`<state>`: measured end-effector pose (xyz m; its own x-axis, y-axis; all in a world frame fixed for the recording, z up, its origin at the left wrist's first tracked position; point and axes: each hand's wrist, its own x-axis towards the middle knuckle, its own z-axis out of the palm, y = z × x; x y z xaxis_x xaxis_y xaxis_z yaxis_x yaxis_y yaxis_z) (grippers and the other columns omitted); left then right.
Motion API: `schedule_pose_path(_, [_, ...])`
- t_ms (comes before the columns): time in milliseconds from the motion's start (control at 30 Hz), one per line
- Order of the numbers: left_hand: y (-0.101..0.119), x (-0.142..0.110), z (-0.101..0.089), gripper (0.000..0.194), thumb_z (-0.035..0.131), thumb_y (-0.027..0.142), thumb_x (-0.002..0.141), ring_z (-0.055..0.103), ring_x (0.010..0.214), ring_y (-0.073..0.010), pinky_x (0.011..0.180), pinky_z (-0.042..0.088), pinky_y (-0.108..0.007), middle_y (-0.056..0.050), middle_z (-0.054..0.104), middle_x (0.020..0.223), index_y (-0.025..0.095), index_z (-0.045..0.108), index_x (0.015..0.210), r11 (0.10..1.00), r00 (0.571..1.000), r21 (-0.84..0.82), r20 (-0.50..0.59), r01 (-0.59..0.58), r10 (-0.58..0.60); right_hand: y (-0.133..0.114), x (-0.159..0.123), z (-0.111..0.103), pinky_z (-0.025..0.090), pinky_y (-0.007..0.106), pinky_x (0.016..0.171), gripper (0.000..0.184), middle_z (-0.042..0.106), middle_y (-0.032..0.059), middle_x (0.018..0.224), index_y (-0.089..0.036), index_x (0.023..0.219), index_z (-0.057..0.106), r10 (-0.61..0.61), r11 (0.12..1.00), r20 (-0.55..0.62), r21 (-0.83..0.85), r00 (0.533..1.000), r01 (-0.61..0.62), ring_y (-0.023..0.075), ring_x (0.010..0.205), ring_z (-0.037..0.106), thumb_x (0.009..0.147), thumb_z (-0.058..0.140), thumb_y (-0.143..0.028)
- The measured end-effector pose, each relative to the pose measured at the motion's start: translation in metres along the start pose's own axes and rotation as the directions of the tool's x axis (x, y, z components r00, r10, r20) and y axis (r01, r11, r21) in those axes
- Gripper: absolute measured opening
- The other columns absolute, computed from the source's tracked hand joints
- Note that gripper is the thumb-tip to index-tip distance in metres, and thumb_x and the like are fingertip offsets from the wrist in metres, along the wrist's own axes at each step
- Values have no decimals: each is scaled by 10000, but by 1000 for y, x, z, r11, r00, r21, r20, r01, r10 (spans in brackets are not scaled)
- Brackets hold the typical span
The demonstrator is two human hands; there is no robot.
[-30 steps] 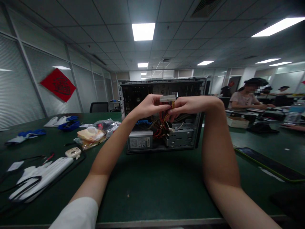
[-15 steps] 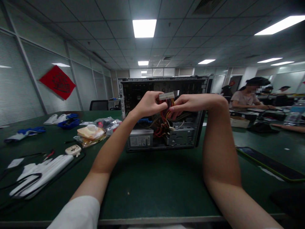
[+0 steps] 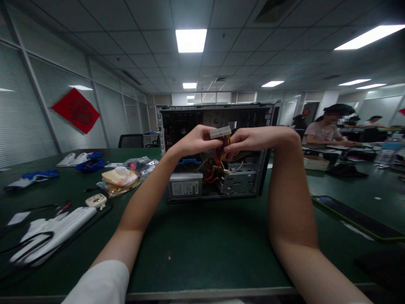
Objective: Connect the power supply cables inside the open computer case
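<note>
An open computer case (image 3: 218,198) lies on the green table in front of me. Before its opening, my left hand (image 3: 201,139) is closed on a wide white power connector (image 3: 220,132) and the top of its wires. From the other side, my right hand (image 3: 245,141) pinches the red, yellow and black cable bundle (image 3: 219,157) just under that connector. The bundle runs down into the case. Below my hands sit a silver power supply (image 3: 185,185) at the left and a metal drive cage (image 3: 240,182) at the right. Fingers partly hide the connector's lower edge.
Left on the table (image 3: 196,253) are a white power strip (image 3: 60,236) with black cords, a beige plug adapter (image 3: 96,201), plastic bags (image 3: 122,177) and blue-white gloves (image 3: 41,175). At right lie a phone-like dark slab (image 3: 357,217) and a small box (image 3: 316,163). A person (image 3: 325,131) sits beyond.
My hands and the connector have dropped slightly, and the connector is tilted a bit more. Both hands keep their hold. The whole view has shifted a little.
</note>
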<state>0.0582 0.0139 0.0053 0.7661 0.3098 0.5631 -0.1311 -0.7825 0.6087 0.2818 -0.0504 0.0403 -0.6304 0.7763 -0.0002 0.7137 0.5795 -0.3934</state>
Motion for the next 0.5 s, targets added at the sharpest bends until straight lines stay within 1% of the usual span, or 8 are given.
schedule_pose_path(167, [-2, 0, 0, 233, 818, 297, 790, 669, 768, -116, 751, 534, -235, -36, 760, 860, 100, 767, 904, 1000, 1000, -19, 6, 5, -5, -1, -1, 0, 563, 362, 871, 637, 832, 107, 963, -146, 1014, 843, -1, 1000, 9, -26, 1000, 1, 291, 995, 763, 861, 690, -745])
schedule_pose_path(333, [0, -1, 0, 233, 816, 298, 797, 660, 742, -106, 736, 534, -226, -22, 754, 830, 104, 769, 918, 1000, 999, -15, 40, -12, 13, -2, -1, 0, 554, 364, 892, 600, 835, 99, 987, -162, 1002, 846, -3, 999, 11, -53, 1000, 3, 285, 992, 757, 884, 670, -723])
schedule_pose_path(500, [0, -2, 0, 246, 827, 309, 797, 662, 749, -112, 735, 536, -230, -32, 755, 836, 102, 768, 917, 1000, 999, 5, 37, -16, 16, -3, -1, 1, 554, 365, 887, 591, 834, 110, 1008, -151, 1003, 842, 2, 999, 9, -48, 1000, -1, 284, 990, 756, 891, 668, -704])
